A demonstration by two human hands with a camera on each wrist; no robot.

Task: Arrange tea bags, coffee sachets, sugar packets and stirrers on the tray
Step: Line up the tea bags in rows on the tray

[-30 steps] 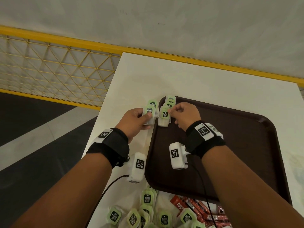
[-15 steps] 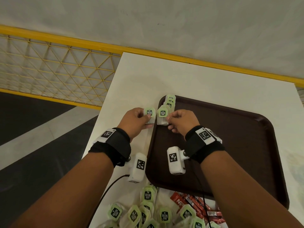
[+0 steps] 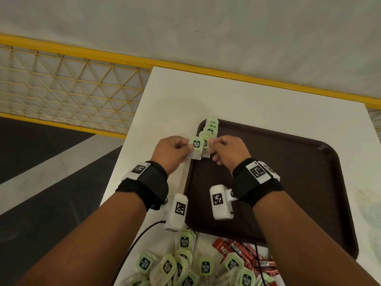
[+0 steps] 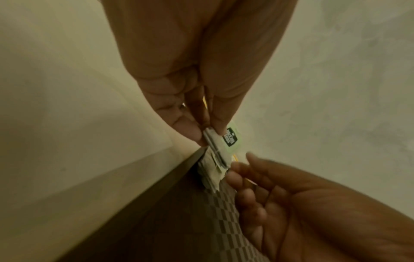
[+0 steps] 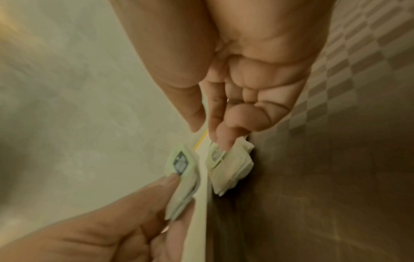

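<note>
A white table (image 3: 237, 96) carries a dark brown tray (image 3: 288, 182), where a person is building a row of tea bags (image 3: 210, 129) along the tray's far left rim. The left hand (image 3: 172, 153) pinches a small stack of tea bags (image 3: 195, 148) between thumb and fingertips, holding it just above the tray's left edge. Right beside that pinch, the right hand (image 3: 227, 154) has its fingers curled, the fingertips (image 5: 220, 140) pressing down on the nearest bag of the row (image 5: 228, 164); whether they pinch it or only steady it cannot be told. Behind both wrists, toward the person, lie a loose heap of tea bags (image 3: 185, 265) and red coffee sachets (image 3: 243, 252) on the table, off the tray.

The likely trouble lies at the pinch itself. The held bags are thin and layered, so one could slide out and drop on the table side of the rim. The row stands on edge and leans on itself; lifting the steadying fingertips too soon, or nudging it with the incoming stack, could topple it across the tray. No sugar packets or stirrers are in view.
</note>
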